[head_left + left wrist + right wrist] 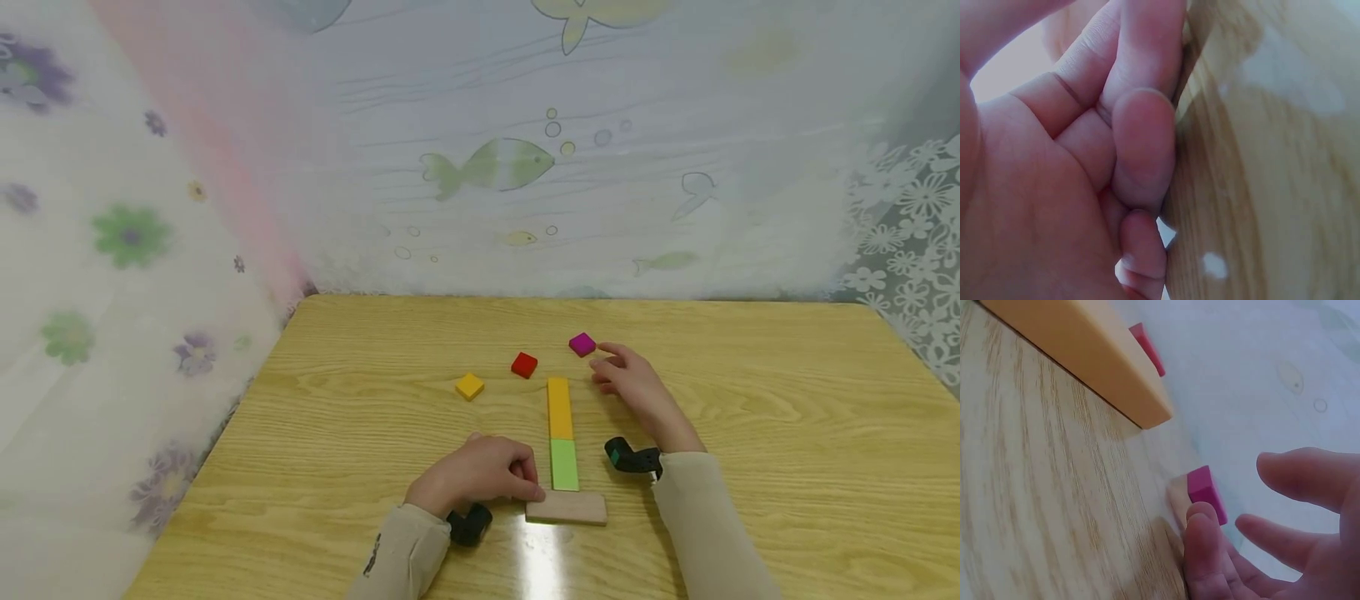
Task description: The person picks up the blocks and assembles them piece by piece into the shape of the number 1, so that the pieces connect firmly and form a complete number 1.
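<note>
My left hand [483, 471], fingers curled, holds the back left corner of a plain wooden block [570, 507]; its grip is partly hidden. That block lies crosswise at the near end of a line formed by a light green block [565, 465] and an orange block [559, 408]. My right hand [633, 383] reaches toward a small magenta block [582, 344]. In the right wrist view its thumb and fingers are apart, and one fingertip overlaps the magenta block [1207, 490]. I cannot tell whether they touch. Curled fingers fill the left wrist view.
A small red block [524, 365] and a small yellow block [470, 387] lie left of the orange block. All sit on a wood-grain table [360, 400] with patterned curtains [480, 100] behind and at the sides. Black wrist cameras [471, 525] hang near the tabletop.
</note>
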Action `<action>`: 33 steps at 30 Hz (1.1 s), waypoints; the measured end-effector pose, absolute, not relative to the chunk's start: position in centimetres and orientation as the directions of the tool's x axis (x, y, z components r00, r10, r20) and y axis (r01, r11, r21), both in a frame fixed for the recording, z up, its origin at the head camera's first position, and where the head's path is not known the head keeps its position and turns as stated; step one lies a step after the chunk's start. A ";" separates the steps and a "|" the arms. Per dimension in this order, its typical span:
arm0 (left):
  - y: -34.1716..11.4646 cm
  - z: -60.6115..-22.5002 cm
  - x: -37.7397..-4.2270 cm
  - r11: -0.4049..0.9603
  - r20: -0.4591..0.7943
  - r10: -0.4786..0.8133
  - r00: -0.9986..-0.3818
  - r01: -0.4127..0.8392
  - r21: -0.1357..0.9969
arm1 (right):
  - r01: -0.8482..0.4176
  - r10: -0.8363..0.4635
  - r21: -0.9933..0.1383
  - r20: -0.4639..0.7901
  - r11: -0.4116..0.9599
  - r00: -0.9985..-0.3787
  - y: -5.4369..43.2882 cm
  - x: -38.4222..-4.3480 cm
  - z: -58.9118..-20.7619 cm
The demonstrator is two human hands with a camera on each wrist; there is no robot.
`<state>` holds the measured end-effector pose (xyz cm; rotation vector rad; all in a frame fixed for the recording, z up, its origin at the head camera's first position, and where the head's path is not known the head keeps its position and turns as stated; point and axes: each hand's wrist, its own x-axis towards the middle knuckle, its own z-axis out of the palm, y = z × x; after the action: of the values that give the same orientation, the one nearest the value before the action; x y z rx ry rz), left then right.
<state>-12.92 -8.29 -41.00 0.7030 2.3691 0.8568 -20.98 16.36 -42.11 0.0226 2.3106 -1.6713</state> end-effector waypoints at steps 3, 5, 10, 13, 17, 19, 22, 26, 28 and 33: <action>-8.3 -40.9 -12.9 0.667 -0.294 0.615 -0.731 0.283 0.690 | 0.181 -0.165 -0.940 -0.236 0.290 -0.958 16.5 -21.1 -42.1; -8.3 -40.9 -12.9 0.666 -0.294 0.616 -0.731 0.283 0.690 | 0.187 -0.175 -0.949 -0.234 0.253 -0.956 16.7 -21.2 -42.1; -8.2 -40.6 -12.9 0.670 -0.293 0.618 -0.730 0.293 0.682 | 0.202 -0.198 -0.962 -0.238 0.185 -0.951 17.1 -21.5 -42.0; -8.2 -40.6 -12.9 0.672 -0.297 0.617 -0.729 0.291 0.681 | 0.212 -0.200 -0.959 -0.249 0.189 -0.948 17.2 -21.8 -42.0; -8.2 -40.7 -12.8 0.666 -0.301 0.617 -0.728 0.279 0.692 | 0.219 -0.192 -0.958 -0.254 0.187 -0.948 17.2 -22.4 -42.2; -8.2 -40.8 -12.8 0.667 -0.301 0.616 -0.728 0.278 0.691 | 0.222 -0.192 -0.958 -0.256 0.181 -0.947 17.2 -22.6 -42.2; -8.3 -40.8 -12.8 0.672 -0.301 0.612 -0.731 0.280 0.686 | 0.234 -0.189 -0.954 -0.269 0.187 -0.944 17.1 -22.9 -42.3; -8.3 -40.8 -12.7 0.678 -0.306 0.607 -0.734 0.277 0.680 | 0.234 -0.182 -0.943 -0.279 0.235 -0.943 16.6 -23.0 -41.9; -8.4 -40.8 -12.7 0.681 -0.307 0.605 -0.735 0.278 0.678 | 0.232 -0.182 -0.938 -0.283 0.257 -0.942 16.3 -23.0 -41.5; -8.1 -40.8 -12.7 0.678 -0.311 0.603 -0.734 0.266 0.685 | 0.212 -0.181 -0.931 -0.273 0.298 -0.945 16.5 -23.5 -41.8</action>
<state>-12.72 -8.14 -40.80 0.6697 2.3646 0.8514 -23.49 16.50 -41.77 0.0280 2.2459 -1.6868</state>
